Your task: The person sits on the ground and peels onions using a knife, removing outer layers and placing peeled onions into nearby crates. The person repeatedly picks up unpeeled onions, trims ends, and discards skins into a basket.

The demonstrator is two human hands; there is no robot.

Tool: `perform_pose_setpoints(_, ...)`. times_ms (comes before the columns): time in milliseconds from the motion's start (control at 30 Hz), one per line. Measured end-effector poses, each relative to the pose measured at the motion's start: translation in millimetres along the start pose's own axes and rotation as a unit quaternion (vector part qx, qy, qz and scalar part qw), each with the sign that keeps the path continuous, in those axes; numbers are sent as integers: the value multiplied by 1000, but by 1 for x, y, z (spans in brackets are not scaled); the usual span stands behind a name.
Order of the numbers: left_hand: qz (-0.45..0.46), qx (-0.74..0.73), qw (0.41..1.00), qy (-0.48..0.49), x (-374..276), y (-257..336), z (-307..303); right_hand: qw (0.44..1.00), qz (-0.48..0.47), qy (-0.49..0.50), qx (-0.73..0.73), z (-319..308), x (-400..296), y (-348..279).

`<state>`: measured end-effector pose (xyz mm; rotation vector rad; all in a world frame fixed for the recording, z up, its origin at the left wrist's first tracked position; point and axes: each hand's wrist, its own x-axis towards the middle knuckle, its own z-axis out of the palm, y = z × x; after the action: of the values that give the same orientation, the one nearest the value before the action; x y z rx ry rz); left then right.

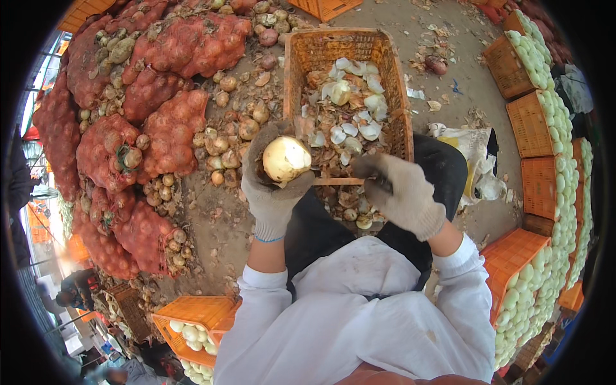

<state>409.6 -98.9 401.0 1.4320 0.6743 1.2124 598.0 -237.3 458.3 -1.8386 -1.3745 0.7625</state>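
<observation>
My left hand (274, 192), in a soiled knit glove, cups a yellow onion (283, 161) from below and from the side. Part of the onion's skin is gone, and a bright white patch shows on its upper right. To the right, my gloved right hand (399, 192) hangs apart from the onion with its fingers curled. Something dark shows between the thumb and fingers, too blurred to name. Beyond both hands stands an orange plastic crate (347, 33), holding onion skins (332, 144) and a pale peeled onion (340, 92).
Red mesh sacks of onions (187, 48) are heaped on the left, with loose onions (248, 129) beside them. Orange crates of peeled onions (524, 284) line the right. A crate (192, 332) stands lower left. A white woven sack (474, 163) lies near my knee. People work at far left.
</observation>
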Motion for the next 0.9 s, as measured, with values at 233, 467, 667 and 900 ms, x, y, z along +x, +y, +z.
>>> perform_pose_setpoints(233, 132, 147, 978, -65, 14, 16, 4, 987, -14, -92, -129, 3, -5, -9)
perform_pose_setpoints(467, -343, -134, 899, -238, -16, 3, 5, 954, -38, 137, -262, 2, 30, 37)
perform_pose_setpoints(667, -128, -154, 979, -24, -3, -4, 31, 913, 175, 56, 365, 11, 20, 30)
perform_pose_setpoints(900, 156, 269, 938, -156, -8, 10, 55, 733, 208, 66, 644, 27, 20, 39)
